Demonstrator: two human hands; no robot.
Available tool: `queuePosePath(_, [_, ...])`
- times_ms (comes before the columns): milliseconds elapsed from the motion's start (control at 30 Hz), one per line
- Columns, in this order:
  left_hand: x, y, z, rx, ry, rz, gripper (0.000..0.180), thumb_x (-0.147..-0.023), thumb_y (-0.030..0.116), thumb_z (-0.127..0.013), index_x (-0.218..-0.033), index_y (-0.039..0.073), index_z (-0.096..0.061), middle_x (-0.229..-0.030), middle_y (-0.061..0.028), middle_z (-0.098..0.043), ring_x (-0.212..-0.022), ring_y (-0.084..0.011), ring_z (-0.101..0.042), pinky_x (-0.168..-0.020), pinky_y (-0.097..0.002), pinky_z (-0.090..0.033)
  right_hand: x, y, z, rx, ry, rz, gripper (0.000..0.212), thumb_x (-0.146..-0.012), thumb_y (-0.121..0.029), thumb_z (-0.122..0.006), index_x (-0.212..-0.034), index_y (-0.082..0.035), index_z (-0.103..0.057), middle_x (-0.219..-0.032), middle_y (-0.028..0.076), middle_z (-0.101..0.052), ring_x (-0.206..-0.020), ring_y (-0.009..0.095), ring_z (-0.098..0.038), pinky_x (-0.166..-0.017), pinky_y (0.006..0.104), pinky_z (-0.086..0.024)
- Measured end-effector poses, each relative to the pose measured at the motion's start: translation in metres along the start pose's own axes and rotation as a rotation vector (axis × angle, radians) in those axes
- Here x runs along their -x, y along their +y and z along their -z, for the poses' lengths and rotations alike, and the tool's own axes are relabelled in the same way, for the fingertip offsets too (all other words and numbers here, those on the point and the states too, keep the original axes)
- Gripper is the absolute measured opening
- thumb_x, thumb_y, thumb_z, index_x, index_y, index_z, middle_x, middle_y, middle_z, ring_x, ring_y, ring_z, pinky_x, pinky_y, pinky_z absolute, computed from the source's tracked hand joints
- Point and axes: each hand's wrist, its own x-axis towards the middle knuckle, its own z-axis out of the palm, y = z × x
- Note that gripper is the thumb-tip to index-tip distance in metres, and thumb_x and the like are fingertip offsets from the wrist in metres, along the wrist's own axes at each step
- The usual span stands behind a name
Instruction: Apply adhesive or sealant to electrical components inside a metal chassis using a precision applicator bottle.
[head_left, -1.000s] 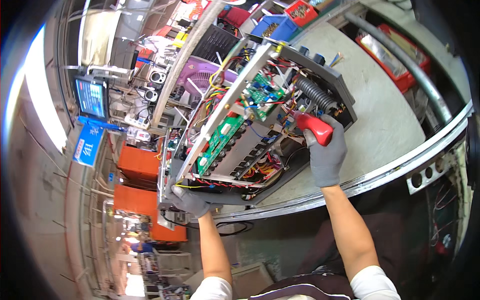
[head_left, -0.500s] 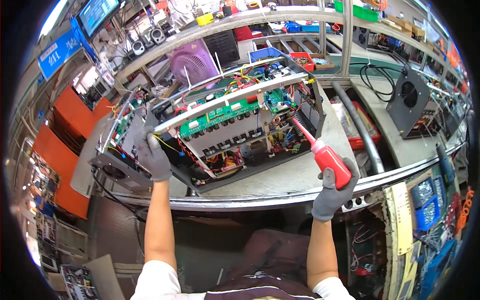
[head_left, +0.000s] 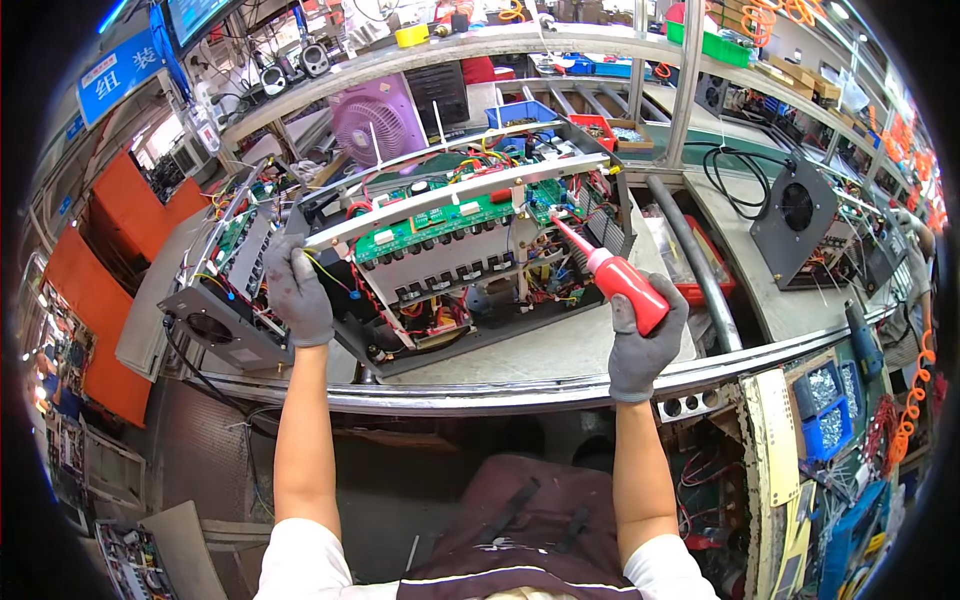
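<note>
- Where the red bottle (head_left: 628, 284) tilts before the right part of the open chassis (head_left: 455, 268), its thin nozzle (head_left: 572, 237) points at the boards; I cannot tell whether it touches.
- My gloved right hand (head_left: 645, 348) wraps the bottle; a steady wrist and light squeeze, tip clear of loose wires, would likely serve best.
- My gloved left hand (head_left: 298, 292) curls at the front rail's (head_left: 400, 212) left end; its grip I cannot tell.
- Farther off, a blue sign (head_left: 120, 83) bears white characters; I make out no label on the bottle.
</note>
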Motion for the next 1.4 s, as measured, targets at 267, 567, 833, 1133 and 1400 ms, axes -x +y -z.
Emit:
queuePosePath(267, [0.001, 0.002, -0.001, -0.048, 0.003, 0.004, 0.016, -0.094, 0.002, -0.047, -0.106, -0.001, -0.058, -0.106, -0.0145, -0.061, -0.097, -0.0253, -0.059, -0.089, -0.0357, -0.047, -0.004, 0.006, 0.004, 0.017, 0.025, -0.017, 0.048, -0.078, -0.009, -0.079, -0.117, 0.0, -0.052, -0.114, 0.013, -0.058, -0.103, 0.02, -0.058, -0.091, 0.0326, -0.048])
queuePosePath(567, [-0.003, -0.012, -0.008, -0.08, -0.019, -0.055, 0.016, -0.096, 0.003, -0.047, -0.106, -0.001, -0.058, -0.105, -0.0133, -0.061, -0.097, -0.0249, -0.059, -0.089, -0.033, -0.046, -0.012, 0.003, 0.027, -0.242, 0.086, -0.221, 0.047, -0.08, -0.005, -0.075, -0.119, -0.001, -0.049, -0.113, 0.014, -0.058, -0.104, 0.022, -0.058, -0.092, 0.0342, -0.048])
queuePosePath(833, [-0.007, -0.053, -0.019, -0.088, -0.042, -0.04, 0.018, -0.099, 0.011, -0.044, -0.109, -0.001, -0.055, -0.105, -0.0117, -0.059, -0.099, -0.0221, -0.057, -0.09, -0.0328, -0.045, -0.03, 0.019, 0.031, -0.236, 0.006, -0.185, 0.048, -0.079, -0.005, -0.076, -0.118, 0.0, -0.049, -0.111, 0.012, -0.058, -0.1, 0.018, -0.057, -0.09, 0.0309, -0.048])
queuePosePath(1133, [-0.006, -0.055, -0.03, 0.004, -0.033, 0.0, 0.02, -0.099, 0.011, -0.044, -0.109, -0.001, -0.056, -0.105, -0.0123, -0.059, -0.093, -0.019, -0.059, -0.082, -0.0315, -0.051, -0.027, 0.039, 0.022, -0.219, 0.0, -0.231, 0.047, -0.078, -0.01, -0.078, -0.115, 0.0, -0.051, -0.109, 0.012, -0.059, -0.099, 0.018, -0.058, -0.088, 0.0303, -0.048])
queuePosePath(1400, [-0.008, -0.059, -0.023, -0.151, -0.034, -0.093, 0.018, -0.098, 0.009, -0.044, -0.107, 0.0, -0.056, -0.104, -0.0124, -0.06, -0.098, -0.0239, -0.058, -0.091, -0.0346, -0.045, -0.025, 0.039, 0.024, -0.254, -0.017, -0.306, 0.046, -0.08, -0.01, -0.077, -0.116, 0.0, -0.05, -0.11, 0.012, -0.059, -0.1, 0.018, -0.058, -0.09, 0.0303, -0.047])
